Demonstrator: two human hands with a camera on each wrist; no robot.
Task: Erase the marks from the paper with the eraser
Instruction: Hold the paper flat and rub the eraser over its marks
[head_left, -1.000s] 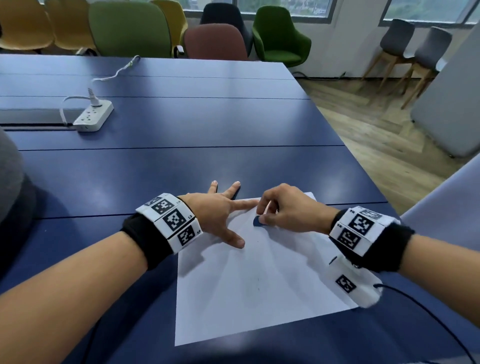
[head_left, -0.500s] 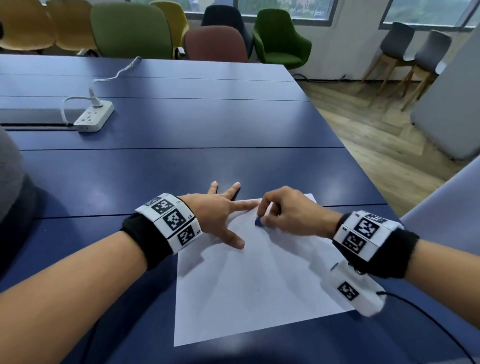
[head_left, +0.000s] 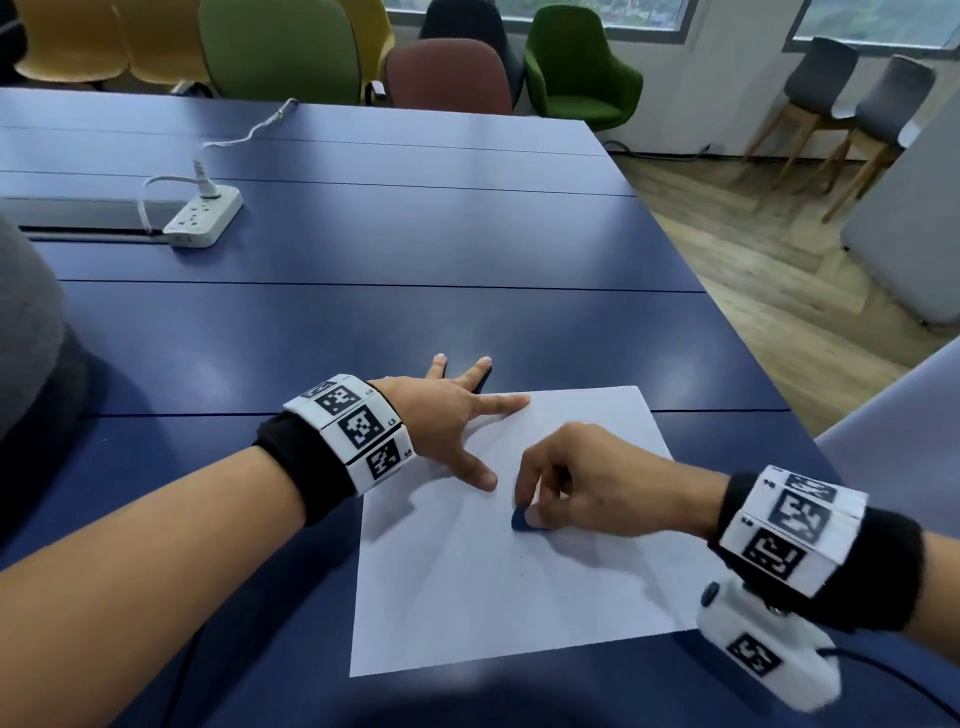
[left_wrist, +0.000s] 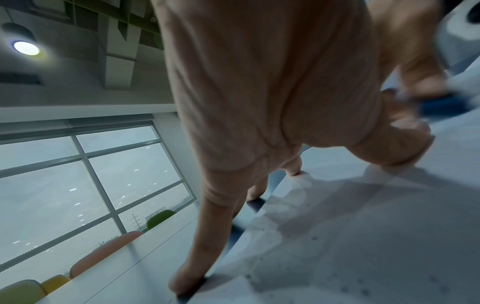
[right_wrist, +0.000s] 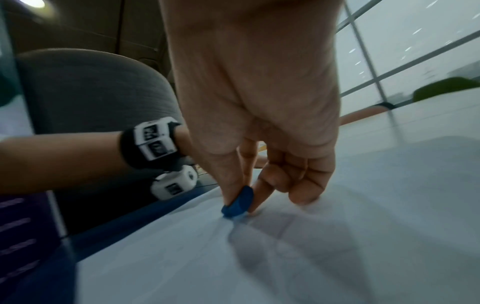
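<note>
A white sheet of paper (head_left: 467, 597) lies on the blue table (head_left: 363, 312) in front of me. My right hand (head_left: 530, 512) pinches a small dark blue eraser (head_left: 521, 519) between thumb and fingers, its lower edge down on the paper (right_wrist: 337, 236) near the sheet's middle; the right wrist view shows the eraser (right_wrist: 239, 202) clearly. My left hand (head_left: 452, 415) lies flat with fingers spread, index finger and thumb pressing on the sheet's far left corner, the other fingers on the table. A faint small mark (head_left: 519, 574) shows on the paper just below the eraser.
A white power strip (head_left: 205, 215) with a plugged cable sits at the far left of the table. Coloured chairs (head_left: 280, 52) line the far edge. The table's right edge drops to a wooden floor (head_left: 779, 270). A grey object (head_left: 26, 322) stands at my left.
My right hand has drawn the eraser toward me, from beside the left index fingertip down to the middle of the sheet. The left hand has stayed in place on the corner.
</note>
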